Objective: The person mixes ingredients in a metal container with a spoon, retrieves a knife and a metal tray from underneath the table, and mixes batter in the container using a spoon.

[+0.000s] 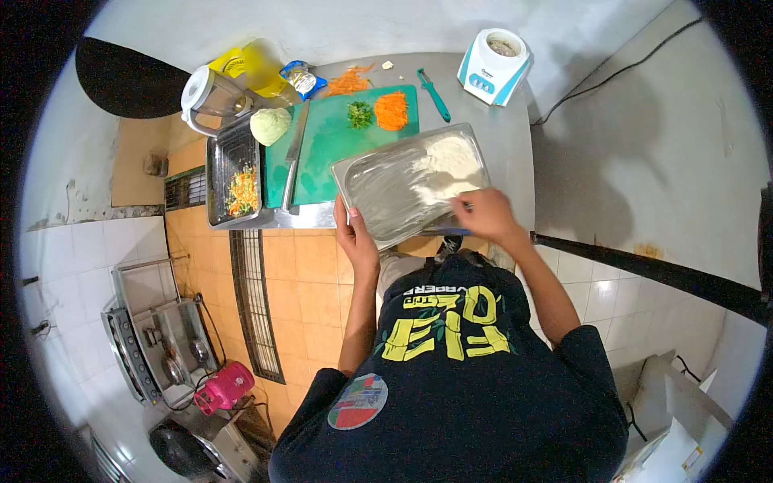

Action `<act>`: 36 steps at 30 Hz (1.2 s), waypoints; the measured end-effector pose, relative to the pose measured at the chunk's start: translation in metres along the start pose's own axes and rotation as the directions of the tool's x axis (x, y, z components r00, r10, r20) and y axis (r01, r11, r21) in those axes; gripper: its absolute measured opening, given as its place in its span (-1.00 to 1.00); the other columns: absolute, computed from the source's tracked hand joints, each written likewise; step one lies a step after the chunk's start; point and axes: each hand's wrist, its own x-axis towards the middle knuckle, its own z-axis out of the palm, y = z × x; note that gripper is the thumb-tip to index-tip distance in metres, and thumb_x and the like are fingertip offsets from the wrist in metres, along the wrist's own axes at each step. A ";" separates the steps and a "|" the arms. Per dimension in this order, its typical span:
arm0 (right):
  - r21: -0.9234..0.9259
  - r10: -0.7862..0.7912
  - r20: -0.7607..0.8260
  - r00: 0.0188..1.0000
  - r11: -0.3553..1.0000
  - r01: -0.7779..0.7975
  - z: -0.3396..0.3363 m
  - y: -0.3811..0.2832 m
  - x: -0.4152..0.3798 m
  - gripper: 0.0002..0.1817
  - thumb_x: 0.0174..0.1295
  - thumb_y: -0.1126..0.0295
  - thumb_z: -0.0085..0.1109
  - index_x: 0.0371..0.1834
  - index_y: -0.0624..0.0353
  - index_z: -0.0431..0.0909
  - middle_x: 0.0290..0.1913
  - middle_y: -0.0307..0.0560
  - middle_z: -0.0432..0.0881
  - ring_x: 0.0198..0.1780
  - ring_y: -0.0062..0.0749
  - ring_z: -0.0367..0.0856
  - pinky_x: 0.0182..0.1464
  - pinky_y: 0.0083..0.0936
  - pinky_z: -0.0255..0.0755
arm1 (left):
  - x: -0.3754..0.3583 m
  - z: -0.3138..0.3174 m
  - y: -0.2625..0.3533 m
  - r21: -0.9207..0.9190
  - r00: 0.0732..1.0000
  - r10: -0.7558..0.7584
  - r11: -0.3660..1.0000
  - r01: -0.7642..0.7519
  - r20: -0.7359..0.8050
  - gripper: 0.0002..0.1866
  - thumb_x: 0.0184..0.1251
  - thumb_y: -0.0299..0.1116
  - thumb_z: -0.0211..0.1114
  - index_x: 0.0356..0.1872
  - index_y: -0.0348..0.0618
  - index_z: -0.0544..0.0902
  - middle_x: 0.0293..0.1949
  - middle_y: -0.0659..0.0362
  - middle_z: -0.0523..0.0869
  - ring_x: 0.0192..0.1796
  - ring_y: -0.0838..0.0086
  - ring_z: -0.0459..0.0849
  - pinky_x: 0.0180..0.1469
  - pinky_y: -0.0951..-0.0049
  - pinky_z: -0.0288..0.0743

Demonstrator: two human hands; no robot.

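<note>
A rectangular metal tray is tilted at the table's front edge, with a pale white flour-like mass at its right side and a thin whitish smear across its bottom. My left hand grips the tray's near left corner, thumb on the rim. Over the tray's near right part, my right hand has its fingers curled in at the white mass, slightly blurred. Whatever those fingers hold, if anything, is hidden. Behind the tray, a green cutting board carries chopped greens and grated carrot.
A knife lies on the board's left side beside a cabbage piece. Farther left are a dark tray with mixed shredded vegetables and a blender jug. A green peeler and blender base are at the back right.
</note>
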 end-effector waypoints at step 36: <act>-0.110 -0.097 -0.110 0.989 0.990 0.085 0.005 -0.013 0.040 -0.62 0.37 0.08 0.05 -0.38 0.05 0.76 -0.45 0.10 0.72 -0.38 0.10 0.72 -0.21 0.05 0.57 | 0.000 -0.009 -0.014 -0.042 0.989 -0.111 0.993 0.107 -0.100 -0.44 0.68 -0.16 0.03 0.48 -0.34 0.34 0.41 -0.04 0.48 0.39 0.34 0.44 0.42 0.35 0.26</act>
